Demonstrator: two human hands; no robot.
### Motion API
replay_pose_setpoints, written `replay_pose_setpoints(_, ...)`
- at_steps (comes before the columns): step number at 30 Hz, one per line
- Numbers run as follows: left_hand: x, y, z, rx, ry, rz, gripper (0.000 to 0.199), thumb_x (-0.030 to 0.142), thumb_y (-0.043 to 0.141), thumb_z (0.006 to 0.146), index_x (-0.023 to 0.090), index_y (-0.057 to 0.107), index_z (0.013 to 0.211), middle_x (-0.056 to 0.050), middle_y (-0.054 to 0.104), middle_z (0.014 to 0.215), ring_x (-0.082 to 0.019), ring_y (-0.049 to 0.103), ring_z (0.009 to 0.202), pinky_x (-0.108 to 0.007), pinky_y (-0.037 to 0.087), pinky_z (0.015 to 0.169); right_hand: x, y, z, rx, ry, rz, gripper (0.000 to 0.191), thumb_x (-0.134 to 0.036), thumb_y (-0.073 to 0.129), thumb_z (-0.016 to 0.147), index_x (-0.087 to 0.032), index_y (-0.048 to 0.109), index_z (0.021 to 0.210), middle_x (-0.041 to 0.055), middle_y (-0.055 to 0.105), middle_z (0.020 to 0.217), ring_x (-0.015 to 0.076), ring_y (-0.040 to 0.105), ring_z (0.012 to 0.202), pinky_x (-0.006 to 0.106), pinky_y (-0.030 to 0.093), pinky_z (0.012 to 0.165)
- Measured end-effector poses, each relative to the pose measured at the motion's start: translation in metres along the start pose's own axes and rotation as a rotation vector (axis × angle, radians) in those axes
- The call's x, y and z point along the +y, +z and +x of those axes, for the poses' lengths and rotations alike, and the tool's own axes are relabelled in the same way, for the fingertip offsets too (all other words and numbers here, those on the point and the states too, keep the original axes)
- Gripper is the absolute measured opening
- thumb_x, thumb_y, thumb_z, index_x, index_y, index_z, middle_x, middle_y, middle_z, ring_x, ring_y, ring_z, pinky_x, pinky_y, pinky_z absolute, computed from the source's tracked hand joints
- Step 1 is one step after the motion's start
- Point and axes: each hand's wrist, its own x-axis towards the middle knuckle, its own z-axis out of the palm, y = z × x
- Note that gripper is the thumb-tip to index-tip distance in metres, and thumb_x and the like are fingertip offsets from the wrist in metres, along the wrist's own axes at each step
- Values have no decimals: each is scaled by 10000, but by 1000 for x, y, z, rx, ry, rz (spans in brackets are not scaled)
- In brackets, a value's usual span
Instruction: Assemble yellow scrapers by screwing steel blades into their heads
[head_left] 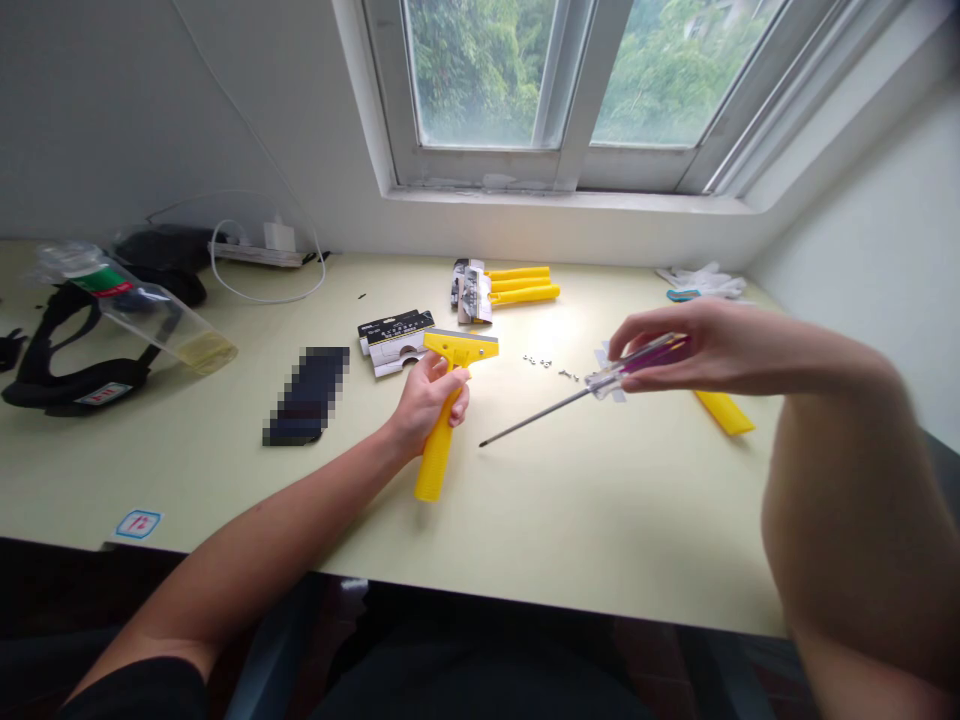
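Left hand (pixel 427 400) turned inward, fingers (pixel 454 392) clamped on a yellow scraper (pixel 436 458) — right hand (pixel 686 350), raised to its right, pinches a screwdriver (pixel 540 416); left of the scraper, a dark pixelated object (pixel 306 395) can't be made out.

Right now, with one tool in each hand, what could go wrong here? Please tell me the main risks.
The left hand grips a yellow plastic scraper just below its metal blade edge, so a slip could cut fingers. The thin shaft of the screwdriver in the right hand points toward the scraper and left hand, so a sudden move might jab them. The tiny loose screws on the table could get knocked away.
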Motion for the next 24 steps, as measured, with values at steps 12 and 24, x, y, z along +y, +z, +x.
replay_pose_setpoints(12,-8,1,1,50,-31,45,326,249,697,741,186,483,979,43,526,807,-18,439,397,-159,327,326,-12,-5,-21,578,-76,76,316,-434,759,737,-163,785,899,48,732,704,136,645,591,264,513,519)
replay_pose_setpoints(24,-8,2,0,40,-46,54,348,257,693,739,188,484,1009,38,543,796,-20,432,390,-162,335,325,-7,-4,-16,529,-81,27,370,-482,743,740,-162,774,924,34,732,736,145,638,615,290,482,523)
